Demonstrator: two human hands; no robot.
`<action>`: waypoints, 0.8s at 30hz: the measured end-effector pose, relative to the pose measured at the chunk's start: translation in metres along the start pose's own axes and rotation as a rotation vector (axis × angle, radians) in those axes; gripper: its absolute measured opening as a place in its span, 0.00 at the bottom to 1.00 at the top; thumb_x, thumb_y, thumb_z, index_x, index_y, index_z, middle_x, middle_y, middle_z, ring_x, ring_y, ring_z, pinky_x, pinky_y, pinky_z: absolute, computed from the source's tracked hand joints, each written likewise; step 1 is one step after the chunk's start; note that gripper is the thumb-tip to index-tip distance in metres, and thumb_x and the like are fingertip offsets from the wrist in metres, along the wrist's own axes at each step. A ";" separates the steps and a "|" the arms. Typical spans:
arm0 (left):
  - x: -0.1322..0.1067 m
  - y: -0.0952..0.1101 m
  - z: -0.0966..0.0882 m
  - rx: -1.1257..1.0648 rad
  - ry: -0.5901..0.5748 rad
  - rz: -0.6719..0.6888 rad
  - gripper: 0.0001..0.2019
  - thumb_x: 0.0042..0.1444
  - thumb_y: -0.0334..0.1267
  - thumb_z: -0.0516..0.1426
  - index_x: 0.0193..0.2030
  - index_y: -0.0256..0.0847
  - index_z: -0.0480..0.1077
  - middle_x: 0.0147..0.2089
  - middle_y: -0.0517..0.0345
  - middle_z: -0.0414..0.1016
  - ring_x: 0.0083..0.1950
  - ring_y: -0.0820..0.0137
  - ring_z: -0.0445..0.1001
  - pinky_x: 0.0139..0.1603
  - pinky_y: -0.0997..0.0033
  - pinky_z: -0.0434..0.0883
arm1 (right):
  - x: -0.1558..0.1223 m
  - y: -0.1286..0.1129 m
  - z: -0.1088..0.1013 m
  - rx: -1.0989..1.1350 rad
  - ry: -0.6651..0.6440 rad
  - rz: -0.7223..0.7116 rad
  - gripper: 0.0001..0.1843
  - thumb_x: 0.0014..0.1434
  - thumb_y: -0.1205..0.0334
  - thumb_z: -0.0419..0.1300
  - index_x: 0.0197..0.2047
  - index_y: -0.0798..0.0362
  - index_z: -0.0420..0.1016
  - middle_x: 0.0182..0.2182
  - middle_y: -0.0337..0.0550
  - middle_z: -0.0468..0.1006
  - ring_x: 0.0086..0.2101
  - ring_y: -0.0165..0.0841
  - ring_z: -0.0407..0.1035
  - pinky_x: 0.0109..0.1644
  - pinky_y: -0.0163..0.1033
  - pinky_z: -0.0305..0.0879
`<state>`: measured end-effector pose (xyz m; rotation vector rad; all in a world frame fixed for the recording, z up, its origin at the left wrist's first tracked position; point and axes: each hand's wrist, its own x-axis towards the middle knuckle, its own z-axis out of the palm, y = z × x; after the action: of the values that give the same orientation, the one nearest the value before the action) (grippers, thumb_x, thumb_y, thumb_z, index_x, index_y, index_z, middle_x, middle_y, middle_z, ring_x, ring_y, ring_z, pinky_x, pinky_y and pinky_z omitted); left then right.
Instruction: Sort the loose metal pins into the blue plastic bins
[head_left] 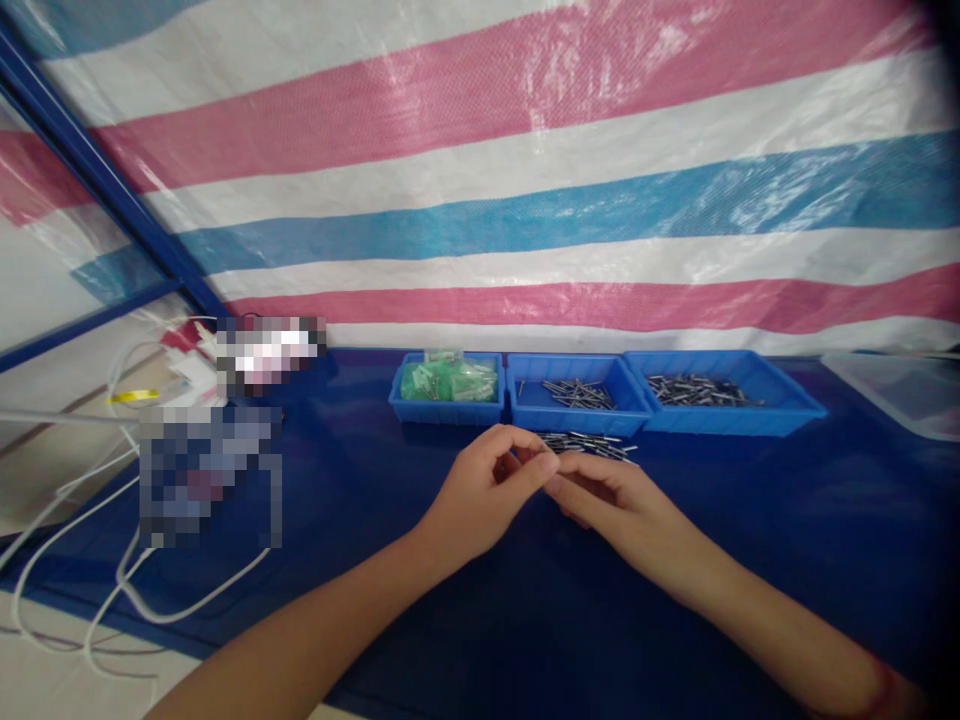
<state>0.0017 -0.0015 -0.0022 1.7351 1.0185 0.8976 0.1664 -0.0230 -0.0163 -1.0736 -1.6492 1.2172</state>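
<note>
My left hand (484,490) and my right hand (611,495) meet fingertip to fingertip over the dark blue table cover (375,520). Both are closed in a pinch on something too small to make out. Just beyond the fingertips lies a loose heap of small metal pins (592,443). Behind it stand three blue trays: the left tray (446,412) holds small green parts, the middle tray (577,412) holds metal pins, and the right tray (724,415) holds more metal pins.
White cables (112,580) loop over the table's left end beside blurred-out items (210,470). A clear plastic bin (900,390) sits at the far right. A striped pink, white and blue tarp (525,200) hangs behind the trays.
</note>
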 end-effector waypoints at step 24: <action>0.002 -0.003 -0.005 0.390 -0.146 0.161 0.13 0.64 0.41 0.49 0.40 0.37 0.71 0.37 0.56 0.71 0.36 0.72 0.68 0.40 0.73 0.66 | -0.005 -0.004 -0.025 -0.513 0.356 -0.302 0.10 0.62 0.58 0.55 0.30 0.50 0.71 0.27 0.41 0.73 0.30 0.33 0.68 0.35 0.40 0.63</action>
<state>-0.0025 0.0022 -0.0028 2.2006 1.0153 0.6876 0.1908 -0.0216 -0.0077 -1.2034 -1.7940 0.3829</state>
